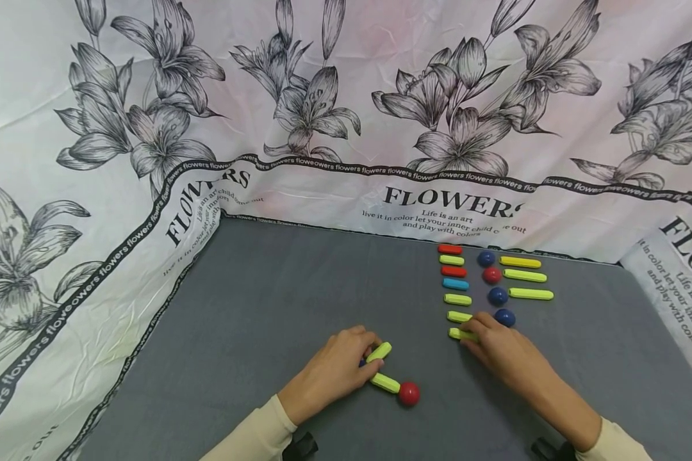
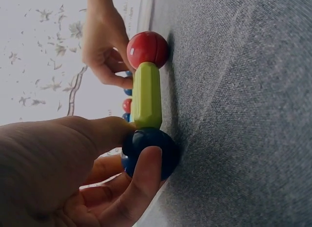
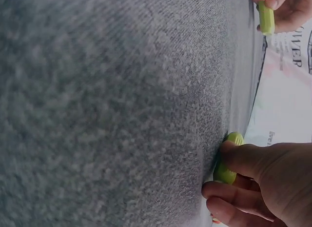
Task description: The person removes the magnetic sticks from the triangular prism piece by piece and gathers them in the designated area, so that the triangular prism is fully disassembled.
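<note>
On the grey mat (image 1: pixel 265 307), my left hand (image 1: pixel 364 358) pinches a dark blue ball (image 2: pixel 148 151) between thumb and finger. From that ball a green stick (image 2: pixel 147 95) runs to a red ball (image 1: pixel 409 393) lying on the mat. A second green stick (image 1: pixel 378 351) angles up from under the same fingers. To the right, my right hand (image 1: pixel 469 333) pinches the nearest short green stick (image 3: pixel 226 163) of a laid-out column; the stick lies flat on the mat. The blue ball is almost hidden by my fingers in the head view.
A column of short sticks, red (image 1: pixel 450 249), blue (image 1: pixel 455 283) and green (image 1: pixel 457 299), lies at the right back. Beside it are blue balls (image 1: pixel 498 296), a red ball (image 1: pixel 492 274) and three longer yellow-green sticks (image 1: pixel 525 275). Flower-printed cloth (image 1: pixel 346 96) walls the mat on three sides.
</note>
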`<state>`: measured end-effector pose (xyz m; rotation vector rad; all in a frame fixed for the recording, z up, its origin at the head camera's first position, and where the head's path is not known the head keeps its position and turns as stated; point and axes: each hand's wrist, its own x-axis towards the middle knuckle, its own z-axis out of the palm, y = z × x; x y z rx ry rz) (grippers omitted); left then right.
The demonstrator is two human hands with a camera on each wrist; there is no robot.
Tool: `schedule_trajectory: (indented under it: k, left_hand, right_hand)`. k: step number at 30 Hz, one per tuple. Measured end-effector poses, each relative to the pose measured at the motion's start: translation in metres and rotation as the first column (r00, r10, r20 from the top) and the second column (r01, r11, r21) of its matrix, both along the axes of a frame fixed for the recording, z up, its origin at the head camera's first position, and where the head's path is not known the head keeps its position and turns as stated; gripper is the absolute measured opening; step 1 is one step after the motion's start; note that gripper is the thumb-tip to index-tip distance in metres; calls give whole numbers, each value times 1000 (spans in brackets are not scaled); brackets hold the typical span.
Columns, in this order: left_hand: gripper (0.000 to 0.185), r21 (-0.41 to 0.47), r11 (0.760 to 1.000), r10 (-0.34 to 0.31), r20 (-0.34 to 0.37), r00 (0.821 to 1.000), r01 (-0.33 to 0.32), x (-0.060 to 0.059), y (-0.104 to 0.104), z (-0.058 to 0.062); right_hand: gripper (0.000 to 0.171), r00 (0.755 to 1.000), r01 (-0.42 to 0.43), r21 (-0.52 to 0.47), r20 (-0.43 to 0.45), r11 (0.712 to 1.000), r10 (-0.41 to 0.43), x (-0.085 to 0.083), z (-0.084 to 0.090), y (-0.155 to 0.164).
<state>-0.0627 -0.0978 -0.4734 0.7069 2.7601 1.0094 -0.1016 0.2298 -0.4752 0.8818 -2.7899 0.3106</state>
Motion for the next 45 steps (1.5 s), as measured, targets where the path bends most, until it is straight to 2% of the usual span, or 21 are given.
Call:
schedule_trajectory:
  k: [6,15,23,28,33,37,45]
  left_hand:
    - [25,-19,1000,-14,-29,999,14,0,1,1]
    - [28,-15,1000,-28,-14,1000,27,3,0,1]
    - [30,-42,999,-36,-35,999,34,5,1,0]
    - [30,-44,998,-45,-79,996,42,4,1,-2]
    - [30,-40,999,-36,-72,997,33,3,2,-2]
    - [28,-22,999,-27,-65,998,25,3,1,-3]
    - [26,-14,999,-41,-55,998,40,4,1,-4]
  right_hand:
    - [22,1000,15,11,-2,1000,-15,0,0,-1]
    - [21,1000,24,32,9,999,-24,2,-2,0]
    - [28,998,0,48,-68,999,3,1,-4,0]
    - [32,988,-41,25,-145,999,44,4,0,-4]
    - [32,970,-154,-8,-191,988,149,10,7,-23]
    - [30,964,-223,-26,-156,974,217,20,8,-47]
    - [29,956,-293,-24,-36,956,292,30,-4,-84]
